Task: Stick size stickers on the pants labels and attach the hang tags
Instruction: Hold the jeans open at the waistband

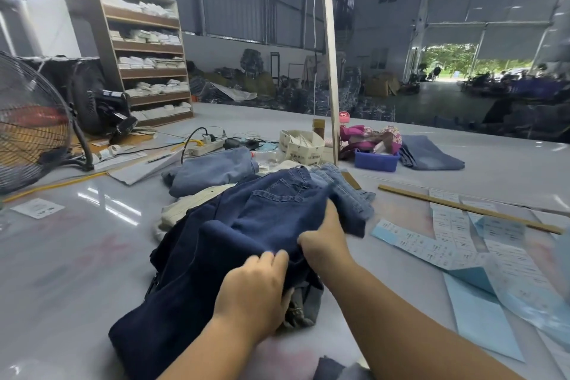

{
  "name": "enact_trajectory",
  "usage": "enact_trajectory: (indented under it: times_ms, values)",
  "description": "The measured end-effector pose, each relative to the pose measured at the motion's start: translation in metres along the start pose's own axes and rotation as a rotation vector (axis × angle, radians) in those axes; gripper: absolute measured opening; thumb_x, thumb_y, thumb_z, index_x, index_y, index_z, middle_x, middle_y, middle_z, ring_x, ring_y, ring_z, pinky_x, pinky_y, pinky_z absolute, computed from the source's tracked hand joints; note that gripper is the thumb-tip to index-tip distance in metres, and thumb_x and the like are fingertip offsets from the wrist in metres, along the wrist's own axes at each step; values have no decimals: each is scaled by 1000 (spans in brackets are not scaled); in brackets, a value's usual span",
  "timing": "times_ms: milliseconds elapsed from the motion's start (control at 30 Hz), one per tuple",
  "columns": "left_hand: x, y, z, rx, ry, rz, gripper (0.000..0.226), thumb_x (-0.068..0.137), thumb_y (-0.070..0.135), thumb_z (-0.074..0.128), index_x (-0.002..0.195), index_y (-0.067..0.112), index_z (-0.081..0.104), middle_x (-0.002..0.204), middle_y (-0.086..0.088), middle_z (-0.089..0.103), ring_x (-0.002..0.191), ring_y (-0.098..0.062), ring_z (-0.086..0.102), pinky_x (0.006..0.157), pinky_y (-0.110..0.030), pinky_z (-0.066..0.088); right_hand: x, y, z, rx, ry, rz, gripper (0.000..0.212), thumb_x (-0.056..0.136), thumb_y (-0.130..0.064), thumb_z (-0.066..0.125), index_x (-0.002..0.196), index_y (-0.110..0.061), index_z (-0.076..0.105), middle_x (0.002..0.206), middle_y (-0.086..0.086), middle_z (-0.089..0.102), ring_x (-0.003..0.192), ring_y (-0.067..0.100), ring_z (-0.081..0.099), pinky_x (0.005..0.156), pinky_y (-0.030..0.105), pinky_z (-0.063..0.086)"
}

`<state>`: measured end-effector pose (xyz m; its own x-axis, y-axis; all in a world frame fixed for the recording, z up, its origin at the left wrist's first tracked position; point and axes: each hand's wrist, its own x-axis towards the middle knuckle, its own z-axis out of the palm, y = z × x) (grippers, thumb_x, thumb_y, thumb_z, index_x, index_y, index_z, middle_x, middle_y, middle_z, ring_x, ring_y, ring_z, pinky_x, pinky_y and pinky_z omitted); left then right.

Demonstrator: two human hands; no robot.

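We're looking into a garment factory's finishing hall, a big shed with grey corrugated metal walls [246,3] and a wide roller doorway [447,65] opening onto green trees. Bundled denim heaps [216,86] are piling along the far wall, a tall wooden shelf unit [145,49] is carrying folded white stacks, and the long glossy grey table [77,241] is bearing folded blue jeans [212,170], pale blue sticker sheets [481,311] and a black floor fan [27,123].

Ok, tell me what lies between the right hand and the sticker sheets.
Nothing visible does. The right hand grips the dark blue pants, and the sticker sheets lie flat to its right, with only bare table between them.
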<state>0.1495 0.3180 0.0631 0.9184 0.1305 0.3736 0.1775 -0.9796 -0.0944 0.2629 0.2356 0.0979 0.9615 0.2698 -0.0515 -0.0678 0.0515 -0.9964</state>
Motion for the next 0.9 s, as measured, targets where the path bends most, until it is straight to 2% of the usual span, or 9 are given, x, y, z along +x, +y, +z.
enact_trajectory:
  times_ms: [100,167,233,300,400,500,633,767,900]
  values:
    - [12,-5,-1,-79,211,-105,78,71,55,68,131,10,46,113,-10,57,94,-28,59,73,-41,55,3,-13,18,-140,-238,-238,104,74,18,49,153,-41,17,142,-7,39,132,16,43,112,41,39]
    - [26,-10,0,-135,163,-255,87,80,56,57,147,16,19,141,-8,38,123,-26,44,100,-41,43,10,-17,31,-140,-321,-277,106,74,17,47,154,-43,11,140,-8,38,129,10,40,114,33,34]
    - [38,-15,12,-85,87,-324,85,87,54,46,151,20,1,147,-1,30,131,-21,36,107,-36,32,19,-12,42,-163,-288,-256,104,76,14,49,155,-40,7,142,-6,37,129,6,36,113,29,31]
    - [42,-16,25,23,26,-288,81,90,52,40,153,19,0,140,2,40,125,-20,41,101,-37,32,28,4,45,-169,-114,-129,99,77,9,56,156,-25,6,153,6,32,137,16,35,115,33,30]
    - [41,-9,48,115,-73,-237,80,92,59,33,154,19,2,128,-3,48,114,-25,46,88,-43,30,38,35,38,-236,62,145,73,75,-6,66,139,-4,31,141,16,42,123,32,50,104,43,45]
    - [47,-3,65,184,-101,-285,80,92,59,33,152,18,0,125,-8,45,108,-27,45,83,-43,29,45,50,36,-374,58,173,57,76,-21,67,126,-5,46,131,14,46,115,33,53,97,45,48]
    - [62,-8,67,190,-81,-338,80,91,41,41,150,13,-5,125,-4,50,109,-22,50,83,-40,34,50,53,41,-427,114,189,74,73,-38,73,133,-11,39,138,13,39,129,34,40,106,41,39]
    - [61,-9,62,135,-61,-301,66,88,30,46,140,14,11,117,2,58,105,-19,58,80,-36,36,50,54,34,-213,90,165,96,68,-22,80,147,-16,25,136,11,49,118,25,53,100,38,47]
    - [57,-18,61,15,-4,-292,57,83,29,53,128,19,20,112,4,60,102,-18,59,81,-32,40,47,45,29,-18,-22,139,95,77,3,68,153,-21,17,148,10,39,122,19,48,102,30,41]
